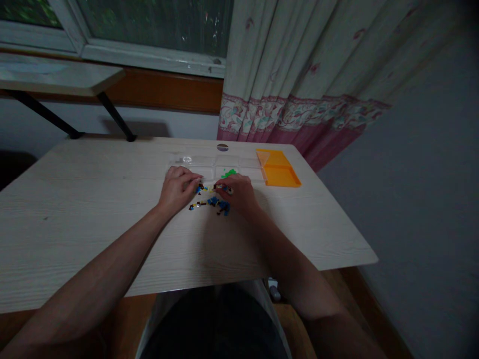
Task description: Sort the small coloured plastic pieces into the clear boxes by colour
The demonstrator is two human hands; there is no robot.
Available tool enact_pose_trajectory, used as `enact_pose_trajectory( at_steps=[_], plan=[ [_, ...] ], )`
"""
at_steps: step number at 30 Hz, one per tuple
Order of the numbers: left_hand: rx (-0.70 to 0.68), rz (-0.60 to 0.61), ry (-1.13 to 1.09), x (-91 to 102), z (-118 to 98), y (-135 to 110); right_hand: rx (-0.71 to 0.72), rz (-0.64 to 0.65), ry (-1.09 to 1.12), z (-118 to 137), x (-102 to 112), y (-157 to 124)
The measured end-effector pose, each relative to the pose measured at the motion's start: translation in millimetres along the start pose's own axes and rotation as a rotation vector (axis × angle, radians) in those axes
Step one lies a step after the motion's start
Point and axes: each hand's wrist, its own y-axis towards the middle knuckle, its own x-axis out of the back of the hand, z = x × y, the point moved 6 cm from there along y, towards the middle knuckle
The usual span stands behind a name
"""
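My left hand (176, 187) rests on the table with its fingers bent and thumb and fingertips close together at a small cluster of blue, yellow and dark pieces (200, 188). Opposite it, my right hand (240, 188) curls its fingers over small white and dark pieces (225, 188). What either pinch holds is too small to make out. Just nearer to me lies a loose pile of tiny blue, dark and yellow pieces (214, 202). Beyond the hands, a clear compartment box (202, 172) stands partly covered by them, with bright green pieces (229, 172) in one compartment.
An orange tray (282, 175) lies right of the clear box, which overlaps its left side. A small dark oval (222, 147) is at the table's (112, 199) back edge. A raised shelf (90, 82) on black legs stands back left; a curtain (269, 99) hangs behind.
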Motion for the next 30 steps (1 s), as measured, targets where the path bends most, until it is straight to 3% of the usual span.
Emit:
enact_pose_trajectory(
  at_steps=[3, 7, 14, 23, 30],
  plan=[
    [-0.091, 0.112, -0.079, -5.8, -15.9, -1.2, 0.101, -0.015, -0.009, 10.5, -3.1, -2.8],
    [-0.11, 0.187, -0.166, -8.3, -23.8, -1.4, 0.133, -0.038, -0.044, 13.7, -5.5, -4.5],
    [-0.08, 0.115, -0.296, -9.1, -17.0, -2.0, 0.15, -0.082, -0.112, 16.1, -2.5, -5.3],
    [-0.004, 0.134, -0.322, -7.6, -18.2, -1.6, 0.154, -0.07, -0.116, 17.3, -4.3, -6.3],
    [0.017, -0.02, -0.2, 0.9, -8.6, 1.8, 0.099, -0.103, -0.139, 8.2, 4.6, -4.4]
  ],
)
